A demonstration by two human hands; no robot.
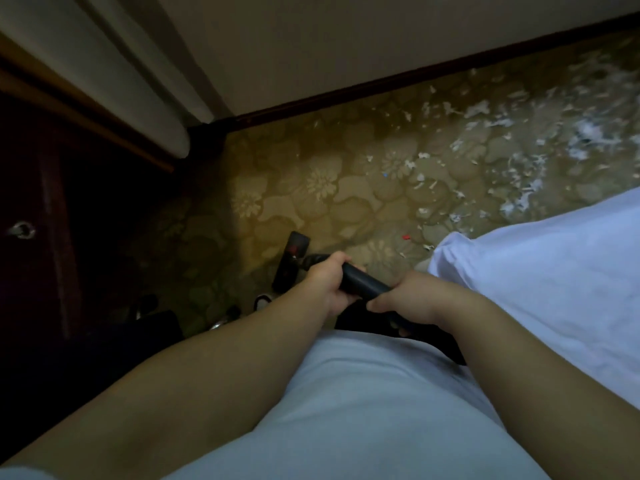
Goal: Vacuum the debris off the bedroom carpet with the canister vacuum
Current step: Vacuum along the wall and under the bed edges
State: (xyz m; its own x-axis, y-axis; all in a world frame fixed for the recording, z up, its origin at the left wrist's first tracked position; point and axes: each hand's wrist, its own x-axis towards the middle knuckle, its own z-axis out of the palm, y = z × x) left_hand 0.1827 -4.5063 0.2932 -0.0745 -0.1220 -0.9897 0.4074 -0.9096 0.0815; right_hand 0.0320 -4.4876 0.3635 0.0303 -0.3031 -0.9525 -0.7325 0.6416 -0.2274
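Note:
A black vacuum tube (363, 283) runs across the middle of the view, held in both hands. My left hand (327, 284) grips its upper end and my right hand (403, 303) grips it lower down, close to my body. Just beyond my left hand, the black floor nozzle (291, 259) rests on the tan flowered carpet (311, 188). White paper scraps and fluff (512, 147) lie scattered over the carpet at the upper right, with a small red bit (406, 236) and a blue bit (384, 174) among them. The canister itself is not clearly visible.
A white bed sheet (554, 278) hangs at the right. A dark wooden cabinet with a metal knob (21, 230) stands at the left, under white curtains (114, 64). A dark skirting board (346, 90) lines the wall. Dark objects (149, 306) lie on the floor at lower left.

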